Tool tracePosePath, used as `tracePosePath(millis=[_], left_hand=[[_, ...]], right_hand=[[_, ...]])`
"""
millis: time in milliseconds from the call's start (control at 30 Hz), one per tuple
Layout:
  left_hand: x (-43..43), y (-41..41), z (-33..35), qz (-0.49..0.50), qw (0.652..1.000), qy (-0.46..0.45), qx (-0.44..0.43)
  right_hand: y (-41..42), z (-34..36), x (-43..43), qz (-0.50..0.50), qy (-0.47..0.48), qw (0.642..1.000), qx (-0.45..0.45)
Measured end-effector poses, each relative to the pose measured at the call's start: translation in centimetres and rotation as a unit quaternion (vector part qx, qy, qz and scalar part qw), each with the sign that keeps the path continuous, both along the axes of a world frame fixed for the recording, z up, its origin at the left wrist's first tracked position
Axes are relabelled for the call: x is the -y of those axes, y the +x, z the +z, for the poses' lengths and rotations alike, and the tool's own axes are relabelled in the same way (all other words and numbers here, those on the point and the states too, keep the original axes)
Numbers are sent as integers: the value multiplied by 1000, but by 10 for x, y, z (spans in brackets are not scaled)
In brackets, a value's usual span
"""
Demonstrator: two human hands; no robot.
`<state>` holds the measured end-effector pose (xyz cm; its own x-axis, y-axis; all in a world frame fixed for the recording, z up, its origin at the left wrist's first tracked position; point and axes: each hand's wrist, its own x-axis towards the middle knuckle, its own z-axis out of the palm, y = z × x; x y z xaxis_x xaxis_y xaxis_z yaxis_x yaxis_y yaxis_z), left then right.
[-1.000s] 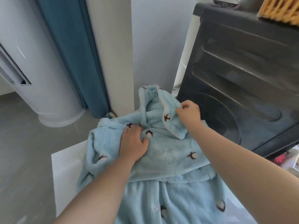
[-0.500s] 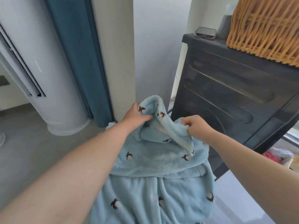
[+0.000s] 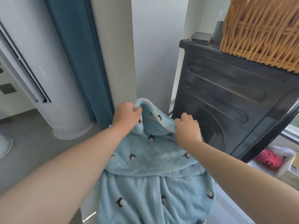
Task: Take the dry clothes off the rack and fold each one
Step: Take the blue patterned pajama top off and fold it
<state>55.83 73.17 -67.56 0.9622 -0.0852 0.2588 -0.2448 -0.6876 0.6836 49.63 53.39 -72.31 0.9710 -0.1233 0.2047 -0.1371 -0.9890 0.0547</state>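
Observation:
A light blue fleece garment (image 3: pixel 150 160) with small dark penguin prints hangs in front of me, lifted at its top. My left hand (image 3: pixel 125 116) grips the white-stitched edge of its hood on the left. My right hand (image 3: pixel 187 129) grips the same hood edge on the right, fingers curled round the fabric. The hood is spread open between both hands. The lower part of the garment drops down out of the frame, its button front facing me.
A dark washing machine (image 3: pixel 229 107) stands close on the right, with a wicker basket (image 3: pixel 262 31) and a phone (image 3: pixel 200 38) on top. A white pillar (image 3: pixel 116 50), a blue curtain (image 3: pixel 77 50) and a round white unit (image 3: pixel 48 75) stand behind. Something red (image 3: pixel 268 160) lies low right.
My left hand left the garment's body and took hold of the hood edge. Both hands raised the garment and pulled the hood open. My view tilted upward.

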Motion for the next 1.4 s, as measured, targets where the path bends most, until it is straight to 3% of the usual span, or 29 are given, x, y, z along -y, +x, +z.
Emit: tracePosePath(millis=[133, 200, 267, 333, 400, 467, 533, 633, 700, 800, 933, 1033, 1133, 1233, 1300, 1400], left_hand=[[-18, -5, -2, 37, 996, -40, 74], [-32, -12, -17, -10, 995, 41, 93], [-48, -22, -44, -91, 977, 176, 78], [-58, -36, -73, -128, 941, 313, 2], [-60, -49, -98, -156, 894, 414, -71], [-55, -54, -109, -175, 865, 459, -101], [-48, -52, -102, -169, 869, 445, -135], [-31, -40, -78, -110, 908, 368, -168], [-15, -32, -69, -74, 922, 369, -87], [9, -22, -80, -120, 906, 406, 8], [7, -26, -118, -192, 859, 464, -103], [-14, -32, -143, -182, 856, 470, -118], [-17, -30, -149, -182, 860, 464, -110], [-7, -20, -140, -176, 883, 427, -82], [1, -12, -133, -157, 910, 381, -32], [4, 6, -123, -115, 948, 290, -59]], right_hand=[[5, 30, 12, -39, 219, 962, 159], [-2, 30, 23, 36, 157, 974, 159], [-15, 12, 34, 148, 22, 984, 102], [-28, -9, 38, 190, -69, 979, 6], [-38, -34, 35, 165, -73, 978, -104], [-46, -49, 30, 149, -51, 966, -204], [-47, -49, 24, 129, -8, 962, -240], [-43, -33, 17, 96, 8, 969, -228], [-36, -27, 14, 84, 19, 985, -150], [-21, -30, 7, 83, 12, 995, -46], [-20, -58, 15, 27, -24, 983, -178], [-37, -85, 24, 20, -16, 969, -247], [-38, -91, 22, 15, -13, 970, -243], [-19, -73, 12, 14, -31, 982, -188], [2, -55, 2, 15, -100, 970, -220], [27, -39, -9, 43, -180, 941, -282]])
